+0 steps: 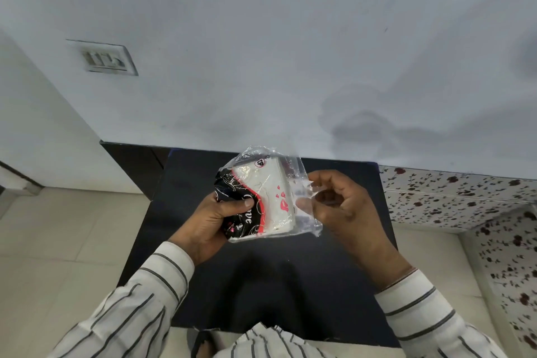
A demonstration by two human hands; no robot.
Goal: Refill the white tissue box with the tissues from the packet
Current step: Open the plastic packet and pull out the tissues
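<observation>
Left hand (213, 216) clamped around crinkled black, red and clear plastic tissue packet (263, 197) (white stack inside), right hand (340, 203) at 3 o'clock pinching its loose clear flap, above black square table (276, 285)

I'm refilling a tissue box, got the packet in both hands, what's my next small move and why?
Probably pull the clear flap open with the right hand: it pinches loose plastic at the packet end, the left hand grips the printed side, and the tissues sit inside.
</observation>
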